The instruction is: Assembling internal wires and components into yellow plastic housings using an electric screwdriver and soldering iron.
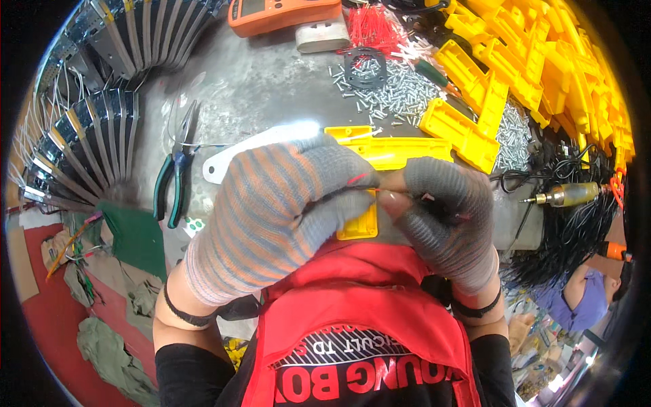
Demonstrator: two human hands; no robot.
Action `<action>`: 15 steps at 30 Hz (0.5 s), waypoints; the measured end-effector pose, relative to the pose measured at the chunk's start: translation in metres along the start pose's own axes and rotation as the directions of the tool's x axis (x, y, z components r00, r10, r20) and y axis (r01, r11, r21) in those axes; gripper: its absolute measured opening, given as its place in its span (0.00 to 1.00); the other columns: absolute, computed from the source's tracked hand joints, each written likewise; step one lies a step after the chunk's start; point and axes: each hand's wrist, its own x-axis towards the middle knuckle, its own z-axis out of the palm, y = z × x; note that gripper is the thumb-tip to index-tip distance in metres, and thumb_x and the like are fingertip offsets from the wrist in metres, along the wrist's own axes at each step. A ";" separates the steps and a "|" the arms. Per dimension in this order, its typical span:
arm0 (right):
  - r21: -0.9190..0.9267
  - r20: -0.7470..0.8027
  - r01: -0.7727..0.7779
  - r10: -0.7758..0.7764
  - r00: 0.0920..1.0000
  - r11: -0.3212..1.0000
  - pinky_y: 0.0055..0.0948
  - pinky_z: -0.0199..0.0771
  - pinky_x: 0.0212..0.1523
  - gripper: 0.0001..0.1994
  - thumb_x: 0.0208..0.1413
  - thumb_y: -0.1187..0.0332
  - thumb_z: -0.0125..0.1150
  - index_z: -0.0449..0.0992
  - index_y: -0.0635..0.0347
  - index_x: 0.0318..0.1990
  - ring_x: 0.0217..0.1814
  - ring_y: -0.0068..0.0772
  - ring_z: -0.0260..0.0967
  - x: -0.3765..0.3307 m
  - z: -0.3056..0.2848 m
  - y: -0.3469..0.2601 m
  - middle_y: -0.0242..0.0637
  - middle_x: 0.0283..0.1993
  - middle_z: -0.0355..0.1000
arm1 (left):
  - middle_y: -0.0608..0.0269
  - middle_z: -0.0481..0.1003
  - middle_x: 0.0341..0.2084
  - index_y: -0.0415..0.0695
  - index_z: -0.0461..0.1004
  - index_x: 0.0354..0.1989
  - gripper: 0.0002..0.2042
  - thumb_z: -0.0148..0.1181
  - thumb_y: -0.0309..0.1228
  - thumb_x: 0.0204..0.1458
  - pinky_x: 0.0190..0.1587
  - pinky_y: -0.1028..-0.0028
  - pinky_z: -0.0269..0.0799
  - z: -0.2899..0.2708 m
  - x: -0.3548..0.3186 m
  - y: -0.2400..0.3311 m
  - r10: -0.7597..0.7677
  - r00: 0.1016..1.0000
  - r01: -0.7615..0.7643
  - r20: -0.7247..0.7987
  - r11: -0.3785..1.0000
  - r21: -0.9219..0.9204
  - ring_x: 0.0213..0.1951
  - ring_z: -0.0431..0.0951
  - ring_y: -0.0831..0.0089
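My left hand (268, 210), in a striped grey and orange knit glove, is closed in a pinch at the middle of the bench. Opposite it, my right hand (453, 217), gloved in grey with bare thumb and fingertip, also pinches. The fingertips nearly meet around a thin red wire (357, 178), mostly hidden by the fingers. Just beyond and beneath the hands lies a yellow plastic housing (400, 153). A long white piece (241, 152) with a hole at its end sticks out beyond my left hand.
Green-handled long-nose pliers (178, 166) lie on the left, near stacked dark metal strips (88, 142). Screws (400, 91), an orange multimeter (281, 15) and piled yellow housings (522, 61) fill the far side. To the right are a screwdriver-like tool (566, 195) and black cables (566, 237).
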 end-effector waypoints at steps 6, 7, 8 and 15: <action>-0.325 -0.067 0.072 -0.099 0.993 0.943 0.37 0.72 0.29 0.08 0.53 0.68 0.62 0.75 0.59 0.38 0.31 0.49 0.74 0.008 0.007 0.011 0.47 0.29 0.73 | 0.57 0.77 0.25 0.41 0.78 0.34 0.05 0.62 0.26 0.49 0.32 0.72 0.71 -0.003 0.002 -0.007 0.026 0.994 -0.005 -0.109 0.983 0.186 0.27 0.78 0.65; -0.407 -0.022 0.054 -0.069 0.997 0.912 0.39 0.72 0.29 0.07 0.53 0.68 0.62 0.74 0.59 0.37 0.31 0.51 0.73 0.007 0.008 0.012 0.47 0.28 0.73 | 0.56 0.77 0.25 0.40 0.77 0.35 0.05 0.61 0.26 0.50 0.32 0.71 0.71 -0.001 0.002 -0.009 0.031 0.993 -0.007 -0.111 0.978 0.211 0.27 0.78 0.63; -0.487 0.019 0.041 -0.036 0.999 0.873 0.42 0.71 0.29 0.07 0.53 0.67 0.61 0.73 0.59 0.35 0.31 0.53 0.72 0.007 0.008 0.012 0.47 0.27 0.72 | 0.56 0.77 0.25 0.40 0.77 0.35 0.05 0.61 0.26 0.50 0.32 0.71 0.71 0.002 0.003 -0.010 0.031 0.993 -0.007 -0.114 0.978 0.208 0.27 0.78 0.63; -0.366 0.030 -0.027 0.040 0.999 0.930 0.41 0.72 0.30 0.08 0.48 0.68 0.65 0.73 0.60 0.32 0.32 0.54 0.72 -0.005 0.014 0.012 0.46 0.27 0.71 | 0.51 0.76 0.26 0.41 0.75 0.37 0.06 0.60 0.26 0.52 0.32 0.63 0.72 0.017 0.001 -0.015 0.051 0.997 -0.038 -0.059 0.977 0.210 0.29 0.77 0.51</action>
